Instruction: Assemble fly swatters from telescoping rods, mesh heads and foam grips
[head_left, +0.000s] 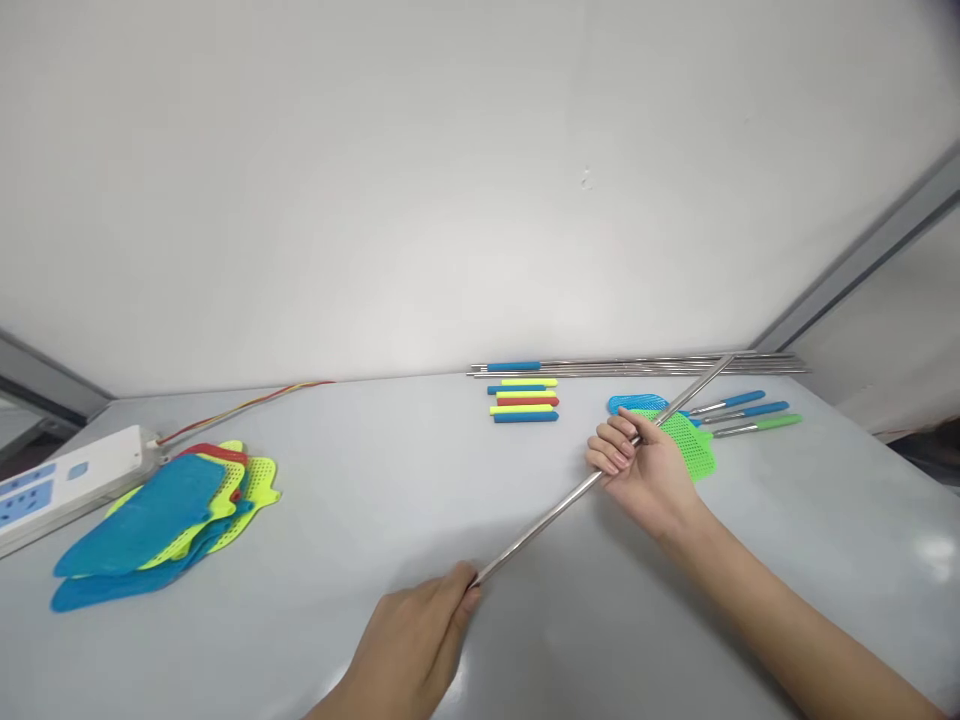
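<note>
1 metal rod (555,512) was clamped in left hand (409,640) and right hand (651,485) fingers, probably getting lined up; a far grip (526,401) likely was needed.

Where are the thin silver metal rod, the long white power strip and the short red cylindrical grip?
Thin silver metal rod (553,515): head view, on the lower stretch of its shaft.
Long white power strip (64,484): head view, on its top face.
Short red cylindrical grip (526,401): head view, middle of its side.

Head view down (and forward) onto tabletop (360,500)
</note>
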